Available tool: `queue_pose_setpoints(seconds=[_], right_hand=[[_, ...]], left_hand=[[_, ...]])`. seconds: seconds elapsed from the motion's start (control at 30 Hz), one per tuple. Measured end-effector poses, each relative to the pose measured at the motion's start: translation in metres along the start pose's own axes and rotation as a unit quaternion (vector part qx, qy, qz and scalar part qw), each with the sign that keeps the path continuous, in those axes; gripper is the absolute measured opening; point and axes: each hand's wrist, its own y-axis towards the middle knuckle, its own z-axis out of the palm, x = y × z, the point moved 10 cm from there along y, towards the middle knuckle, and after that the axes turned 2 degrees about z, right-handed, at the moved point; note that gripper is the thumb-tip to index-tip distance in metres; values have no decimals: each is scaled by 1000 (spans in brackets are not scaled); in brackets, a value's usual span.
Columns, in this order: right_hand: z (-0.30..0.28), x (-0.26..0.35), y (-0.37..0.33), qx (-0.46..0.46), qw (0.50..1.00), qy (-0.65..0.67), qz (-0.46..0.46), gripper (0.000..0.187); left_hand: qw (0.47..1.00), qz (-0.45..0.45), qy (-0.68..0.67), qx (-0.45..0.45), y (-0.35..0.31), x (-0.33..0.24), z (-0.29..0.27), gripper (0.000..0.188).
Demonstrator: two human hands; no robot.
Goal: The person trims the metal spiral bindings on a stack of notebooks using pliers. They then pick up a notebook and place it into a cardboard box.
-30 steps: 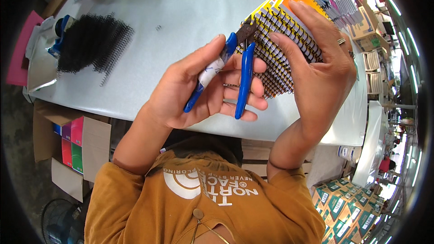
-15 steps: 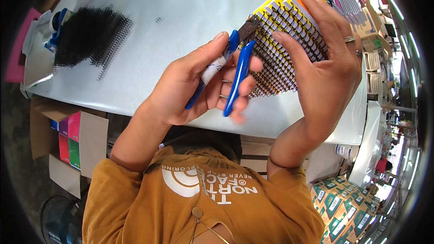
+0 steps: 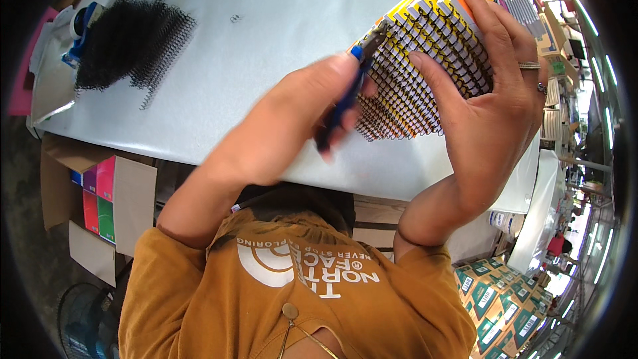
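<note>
A stack of spiral-bound notebooks (image 3: pixel 412 80) leans on the table, its black coil spines turned toward me in several rows. My left hand (image 3: pixel 299 110) is closed around blue-handled pliers (image 3: pixel 347 96), somewhat blurred by motion. The dark pliers' jaws are at the upper left corner of the stack, by the coil ends; whether they bite on a wire I cannot tell. My right hand (image 3: pixel 488 103) steadies the stack from the right, fingers over the far side and thumb against the spines.
A heap of black plastic-looking coils (image 3: pixel 126 46) lies at the table's left, near a blue tape dispenser (image 3: pixel 78 46). A tiny coil scrap (image 3: pixel 234 18) rests on the white table (image 3: pixel 266 46). Below left stands an open carton (image 3: pixel 136 203); patterned boxes (image 3: pixel 498 302) sit lower right.
My left hand has moved up and right, turning the pliers edge-on with their jaws nearer the stack's upper corner. The right hand and notebooks have shifted slightly right.
</note>
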Motion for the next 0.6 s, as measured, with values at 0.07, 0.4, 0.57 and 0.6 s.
queue_pose_setpoints(seconds=[0.07, 0.4, 0.57, 0.6], right_hand=[[4, 1, 2, 41, 998, -49, -11, 72], [5, -4, -3, 15, 998, 50, 18, 75], [6, -6, -2, 32, 999, 8, -8, 80], [6, -4, -1, 38, 999, -16, -19, 81]], left_hand=[[886, 107, 427, -150, -7, -33, -12, 46], [984, 26, 170, -43, 2, -9, -10, 49], [968, 46, 231, -85, 1, -12, -11, 46], [997, 4, 74, 3, 4, 6, -3, 55]])
